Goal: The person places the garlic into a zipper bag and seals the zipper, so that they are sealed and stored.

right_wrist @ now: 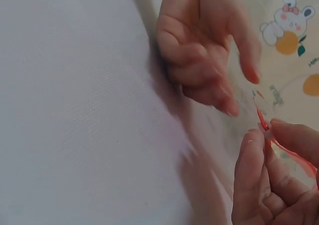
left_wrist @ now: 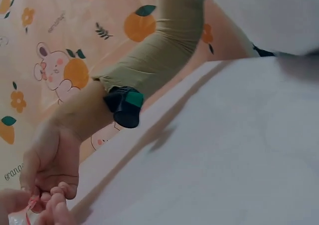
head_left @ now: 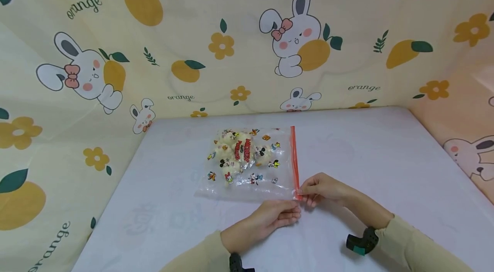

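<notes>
A clear zip bag (head_left: 270,190) with cartoon prints and red lettering lies flat on the table, its red zip strip (head_left: 295,156) along the right side. Several pale, rounded lumps (head_left: 231,167) show through its left half. My right hand (head_left: 324,188) pinches the near corner of the bag at the end of the strip; the red end (right_wrist: 264,125) sits between thumb and fingertips in the right wrist view. Close beside that corner is my left hand (head_left: 272,218), fingers loosely bent. In the right wrist view a gap shows between the left thumb and fingers (right_wrist: 199,73).
The white table (head_left: 170,229) meets a cloth backdrop (head_left: 247,57) printed with rabbits and oranges at the back and sides. Black wrist devices (head_left: 362,242) sit at both sleeves.
</notes>
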Demonstrator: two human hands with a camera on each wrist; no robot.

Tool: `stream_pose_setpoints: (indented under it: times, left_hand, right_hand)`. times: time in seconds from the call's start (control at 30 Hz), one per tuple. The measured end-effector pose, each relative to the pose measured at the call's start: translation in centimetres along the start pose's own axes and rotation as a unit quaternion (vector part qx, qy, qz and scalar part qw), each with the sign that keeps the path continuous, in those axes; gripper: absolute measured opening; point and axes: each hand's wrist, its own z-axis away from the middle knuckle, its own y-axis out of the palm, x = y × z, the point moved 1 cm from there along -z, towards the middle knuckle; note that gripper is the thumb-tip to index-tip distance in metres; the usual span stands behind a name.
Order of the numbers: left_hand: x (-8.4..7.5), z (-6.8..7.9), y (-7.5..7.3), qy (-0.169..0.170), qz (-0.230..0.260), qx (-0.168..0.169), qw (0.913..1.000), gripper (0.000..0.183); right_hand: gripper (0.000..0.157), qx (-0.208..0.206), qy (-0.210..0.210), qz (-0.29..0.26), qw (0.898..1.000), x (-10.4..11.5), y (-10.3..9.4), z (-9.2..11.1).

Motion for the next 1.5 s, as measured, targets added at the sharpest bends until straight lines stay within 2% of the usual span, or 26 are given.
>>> stream_pose_setpoints:
  times: [0.1, 0.23, 0.37, 0.7, 1.3, 1.5]
  left_hand:
    - [-0.2, -0.3, 0.2, -0.001, 0.043, -0.006, 0.9990, 0.033]
    - [-0.5, -0.8, 0.7, 0.000, 0.089, 0.008, 0.9960, 0.032]
    - [-0.5, -1.2, 1.2, 0.004, 0.111, 0.006, 0.9938, 0.029]
    - [-0.3, -1.5, 2.0, 0.014, 0.109, -0.003, 0.9939, 0.034]
    - [0.0, -1.7, 2.2, 0.015, 0.114, -0.027, 0.9931, 0.024]
    - [0.0, -1.6, 2.3, 0.012, 0.119, -0.036, 0.9922, 0.020]
  right_hand:
    - [0.033, 0.005, 0.000, -0.003, 1.000, 0.0, 0.0, 0.0]
    - [0.035, 0.009, -0.005, -0.001, 1.000, -0.1, 0.0, 0.1]
    - [0.034, 0.011, -0.005, 0.002, 1.000, -0.2, -0.2, 0.0]
    - [0.037, 0.024, -0.006, 0.003, 1.000, -0.5, -1.0, 0.0]
    - [0.026, 0.026, -0.024, -0.002, 0.999, -0.7, -0.6, -0.2]
    - [0.021, 0.026, -0.017, -0.001, 0.999, -0.6, -0.5, -0.3]
